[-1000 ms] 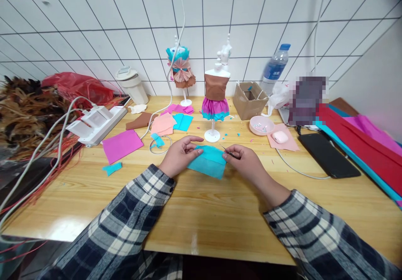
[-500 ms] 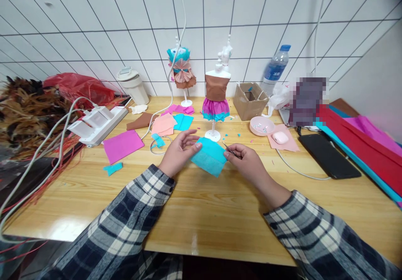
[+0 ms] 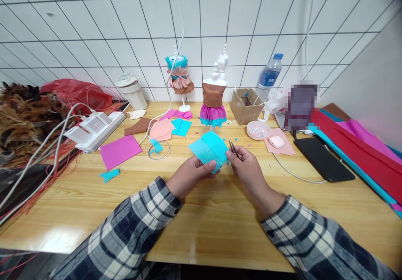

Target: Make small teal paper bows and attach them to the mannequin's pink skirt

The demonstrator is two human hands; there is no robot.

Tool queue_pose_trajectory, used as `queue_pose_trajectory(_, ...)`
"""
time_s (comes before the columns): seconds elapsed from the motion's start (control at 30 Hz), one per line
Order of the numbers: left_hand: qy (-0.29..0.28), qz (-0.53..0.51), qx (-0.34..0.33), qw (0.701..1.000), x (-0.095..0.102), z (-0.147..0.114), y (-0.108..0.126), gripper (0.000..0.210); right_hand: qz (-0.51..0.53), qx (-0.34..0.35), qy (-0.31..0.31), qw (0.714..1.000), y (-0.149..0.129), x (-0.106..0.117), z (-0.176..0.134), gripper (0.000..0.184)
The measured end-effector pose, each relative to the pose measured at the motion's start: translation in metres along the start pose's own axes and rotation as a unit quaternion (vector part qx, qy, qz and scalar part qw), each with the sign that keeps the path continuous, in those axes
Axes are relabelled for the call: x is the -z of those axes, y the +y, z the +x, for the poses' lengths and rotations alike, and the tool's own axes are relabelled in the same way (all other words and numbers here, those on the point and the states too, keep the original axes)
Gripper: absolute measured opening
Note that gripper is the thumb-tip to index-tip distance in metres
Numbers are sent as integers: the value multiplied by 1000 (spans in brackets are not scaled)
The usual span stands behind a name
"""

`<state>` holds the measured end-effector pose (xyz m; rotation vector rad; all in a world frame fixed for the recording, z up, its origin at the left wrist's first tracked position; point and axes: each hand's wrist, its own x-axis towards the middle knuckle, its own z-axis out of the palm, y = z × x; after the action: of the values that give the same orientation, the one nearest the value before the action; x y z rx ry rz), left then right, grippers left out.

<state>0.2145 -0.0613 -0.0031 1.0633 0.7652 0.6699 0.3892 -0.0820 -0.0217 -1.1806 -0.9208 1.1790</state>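
Observation:
My left hand [image 3: 196, 173] grips a turquoise crepe-paper piece [image 3: 211, 148] by its lower edge, thumb on top and fingers beneath. Darker and lighter parts show on the paper, parted by a crease or overlap. Closed at its right edge, my right hand [image 3: 246, 163] holds a small pointed two-pronged metal tool [image 3: 233, 148], its tips apart and aimed up and away; whether it is tweezers or snips I cannot tell. Just behind the paper stands a small white mannequin [image 3: 214, 91] in a brown top and a magenta skirt with a turquoise hem. The paper hides its base.
Another dressed mannequin [image 3: 181, 77] stands by the wall. On the left lie paper sheets [image 3: 121, 151], a power strip [image 3: 97, 133] and a lidded cup [image 3: 132, 91]. To the right are a cardboard box [image 3: 246, 108], a pink bowl [image 3: 258, 130], a water bottle [image 3: 270, 75] and a black phone [image 3: 325, 157].
The turquoise paper has been turned, and my left hand has shifted from its left side to its lower edge. In my right hand, the tool's two tips now point upward and show apart.

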Motion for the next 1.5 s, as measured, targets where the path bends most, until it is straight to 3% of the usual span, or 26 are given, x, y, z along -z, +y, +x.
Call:
queue_pose_trajectory(0.1, 48, 26, -19, 998, -2, 3, -4, 35, -49, 5, -17, 999, 2, 0, 0, 28)
queue_pose_trajectory(0.3, 57, 51, -36, 996, 15, 7, -4, 31, -154, 20, 34, 987, 4, 16, 13, 29)
queue_pose_trajectory(0.37, 81, 45, -37, 995, 17, 7, -3, 31, -259, 43, 39, 964, 3, 25, 19, 27)
queue_pose_trajectory(0.47, 120, 30, -52, 991, 19, 8, -2, 34, -383, 49, 43, 921, -2, 33, 21, 40)
queue_pose_trajectory(0.53, 137, 35, -68, 988, 19, 8, -1, 36, -369, 57, 28, 927, -6, 30, 16, 39)
queue_pose_trajectory(0.6, 145, 53, -83, 985, 19, 8, 0, 38, -313, 45, -37, 948, -9, 23, 7, 41)
queue_pose_trajectory(0.67, 143, 76, -99, 982, 18, 8, 1, 38, -258, -23, -115, 959, -8, 13, -3, 48)
queue_pose_trajectory(0.77, 130, 108, -111, 979, 16, 7, 1, 37, -186, -130, -177, 958, 0, 0, -14, 46)
queue_pose_trajectory(0.87, 120, 124, -108, 979, 15, 7, 0, 38, -142, -137, -214, 957, 8, -6, -18, 45)
queue_pose_trajectory(1.1, 81, 130, -96, 984, 9, 7, 1, 35, -193, -58, -225, 953, 15, -2, -16, 46)
queue_pose_trajectory(1.5, 48, 105, -103, 988, 7, 7, 1, 29, -212, -62, -208, 953, 3, -5, -17, 44)
